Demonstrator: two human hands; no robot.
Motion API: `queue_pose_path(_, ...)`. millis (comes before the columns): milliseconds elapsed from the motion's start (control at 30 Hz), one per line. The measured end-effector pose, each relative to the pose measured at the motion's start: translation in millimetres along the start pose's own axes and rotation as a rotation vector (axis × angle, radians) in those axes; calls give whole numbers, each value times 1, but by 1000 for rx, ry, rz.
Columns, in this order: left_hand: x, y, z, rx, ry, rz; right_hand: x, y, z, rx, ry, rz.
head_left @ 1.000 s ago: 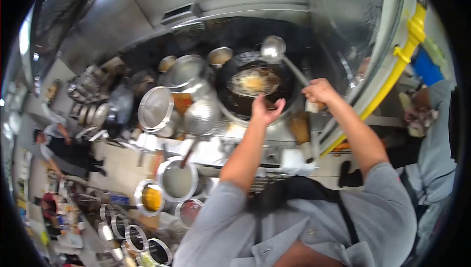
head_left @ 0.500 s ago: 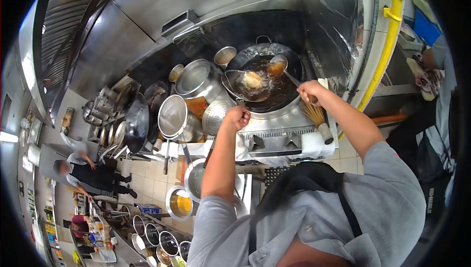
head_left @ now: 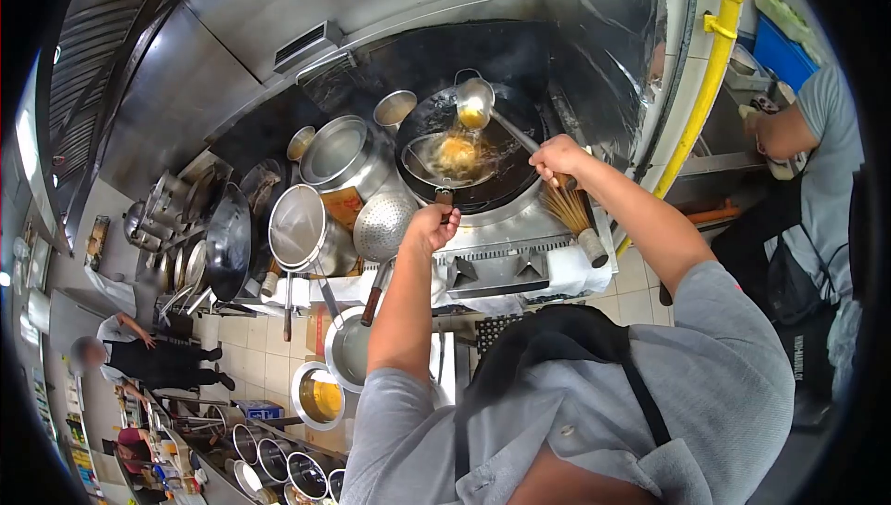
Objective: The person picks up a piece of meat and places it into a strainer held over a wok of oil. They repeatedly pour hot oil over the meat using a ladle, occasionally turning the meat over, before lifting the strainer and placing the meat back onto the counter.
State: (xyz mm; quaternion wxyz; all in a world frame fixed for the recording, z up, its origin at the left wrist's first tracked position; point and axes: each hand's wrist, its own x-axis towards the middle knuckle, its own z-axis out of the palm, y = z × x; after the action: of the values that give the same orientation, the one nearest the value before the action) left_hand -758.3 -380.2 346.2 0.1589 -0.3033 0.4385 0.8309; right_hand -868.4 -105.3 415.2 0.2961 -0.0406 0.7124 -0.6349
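Note:
My left hand (head_left: 432,228) is closed around the handle of a strainer (head_left: 444,196), whose bowl sits inside a large black wok (head_left: 525,120) on the range. A golden, frying piece of food (head_left: 458,152) lies at the strainer, in bubbling oil; its kind cannot be made out. My right hand (head_left: 559,160) grips the wooden-ended handle of a ladle (head_left: 475,97). The ladle's bowl is raised above the food and tilted, with golden oil at its lower edge. Below my right hand is a bamboo brush (head_left: 568,213).
Left of the wok stand a perforated skimmer (head_left: 386,226), a mesh sieve (head_left: 297,226) on a pot, and a large metal pot (head_left: 334,152). A yellow pipe (head_left: 705,87) runs down the right. One person (head_left: 803,124) works at right; another (head_left: 153,356) stands far left.
The ladle has risen from the oil and swung left over the food, its bowl now tilted. My left hand still holds the strainer. The whole view has shifted a little.

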Motion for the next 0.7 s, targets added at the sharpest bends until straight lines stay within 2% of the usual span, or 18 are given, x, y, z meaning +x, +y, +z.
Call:
queue_pose_path(67, -2, -3, 5, 10, 42, 11, -6, -8, 1, 22, 4, -5)
queue_pose_path(133, -1, -4, 8, 22, 88, 23, -8, -15, 4, -159, 65, -55)
queue_pose_path(167, 0, -4, 7, -17, 112, 32, -3, -13, 4, -349, 82, -127)
queue_pose_path(200, 0, -4, 5, -56, 138, 40, 4, -5, 5, -349, 81, -125)
queue_pose_path(300, 10, -1, -7, -86, 142, 48, 11, 6, 10, -770, 115, -212)
queue_pose_path(333, 14, 0, -11, -88, 141, 49, 8, 7, 15, -817, 95, -187)
queue_pose_path(433, 22, 3, -21, -140, 120, -3, -2, 17, 29, -813, 95, -191)
queue_pose_path(500, 21, 6, -20, -114, 108, -61, -2, 23, 34, -812, 107, -288)
queue_pose_path(533, 14, 6, -14, -118, 107, -64, -5, 20, 34, -815, 105, -285)
queue_pose_path(600, -4, 10, 0, -144, 94, -24, -16, 8, 33, -683, -77, -128)
queue_pose_path(700, 38, 5, -25, -36, 91, -55, -7, 12, 31, -585, -49, -160)
